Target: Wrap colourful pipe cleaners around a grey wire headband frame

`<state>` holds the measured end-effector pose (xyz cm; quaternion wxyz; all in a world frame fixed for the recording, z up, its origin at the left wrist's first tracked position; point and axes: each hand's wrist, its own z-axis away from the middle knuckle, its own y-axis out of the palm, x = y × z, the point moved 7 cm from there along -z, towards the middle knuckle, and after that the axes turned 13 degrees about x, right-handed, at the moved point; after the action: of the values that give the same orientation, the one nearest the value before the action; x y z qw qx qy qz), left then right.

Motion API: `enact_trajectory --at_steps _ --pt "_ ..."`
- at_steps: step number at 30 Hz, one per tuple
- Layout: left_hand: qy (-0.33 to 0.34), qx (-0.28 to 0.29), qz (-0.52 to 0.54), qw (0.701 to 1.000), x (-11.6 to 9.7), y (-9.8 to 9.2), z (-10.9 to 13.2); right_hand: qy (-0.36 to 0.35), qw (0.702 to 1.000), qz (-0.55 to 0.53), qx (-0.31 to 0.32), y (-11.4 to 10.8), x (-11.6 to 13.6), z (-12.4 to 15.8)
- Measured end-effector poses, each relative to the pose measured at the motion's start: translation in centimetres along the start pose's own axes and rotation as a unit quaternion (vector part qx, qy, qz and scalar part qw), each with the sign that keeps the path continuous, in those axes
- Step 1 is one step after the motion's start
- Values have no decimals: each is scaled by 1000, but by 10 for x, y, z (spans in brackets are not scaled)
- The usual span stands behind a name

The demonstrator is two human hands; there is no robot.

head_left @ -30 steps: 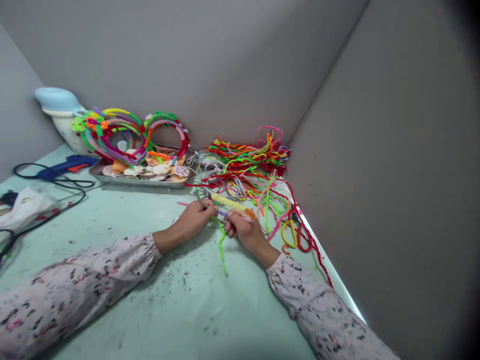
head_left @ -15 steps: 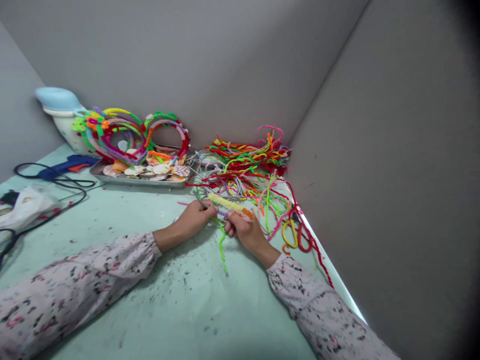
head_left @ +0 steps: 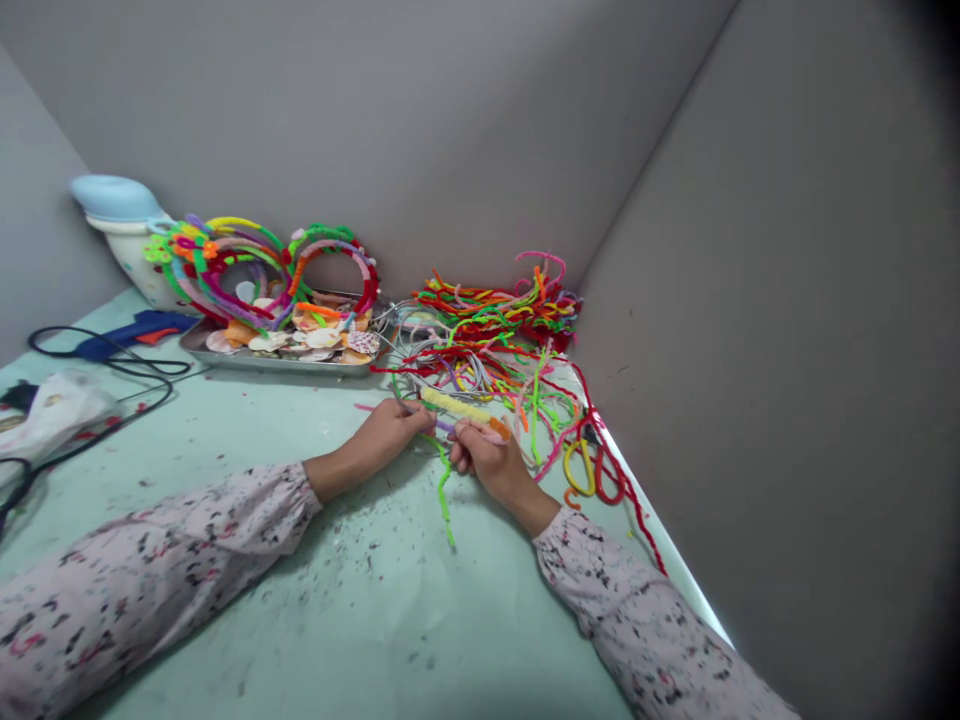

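Observation:
My left hand [head_left: 386,430] and my right hand [head_left: 484,455] meet near the middle of the green table [head_left: 337,600], both with fingers closed. Between them runs a band wrapped in yellow fuzzy pipe cleaner [head_left: 456,405], with an orange and pink stretch at the right hand. The left hand pinches its left end. A green pipe cleaner [head_left: 444,490] hangs from between the hands onto the table. Just behind lies a tangled pile of pipe cleaners [head_left: 495,340] in several colours.
A metal tray [head_left: 277,358] with shells and wrapped hoops [head_left: 255,270] stands at the back. A blue glue gun [head_left: 131,330] with a black cord [head_left: 112,400], a white and blue container [head_left: 124,225] and a white bag [head_left: 49,415] lie left. Grey walls close in.
The hands have barely shifted; the yellow-wrapped piece stays between them. Nothing else has moved.

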<state>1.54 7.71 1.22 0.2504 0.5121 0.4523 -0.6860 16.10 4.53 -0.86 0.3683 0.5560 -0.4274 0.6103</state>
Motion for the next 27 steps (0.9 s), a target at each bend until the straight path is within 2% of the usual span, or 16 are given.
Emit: enact_trajectory --at_steps 13,19,27 --pt "-13 1 15 1000 7 1 -1 -15 999 29 -9 0 7 3" --pt "-5 14 3 1000 -3 3 1 11 1000 -3 -13 -1 4 0" --pt "-18 17 13 1000 0 4 -1 22 1000 -9 -18 -2 6 1"
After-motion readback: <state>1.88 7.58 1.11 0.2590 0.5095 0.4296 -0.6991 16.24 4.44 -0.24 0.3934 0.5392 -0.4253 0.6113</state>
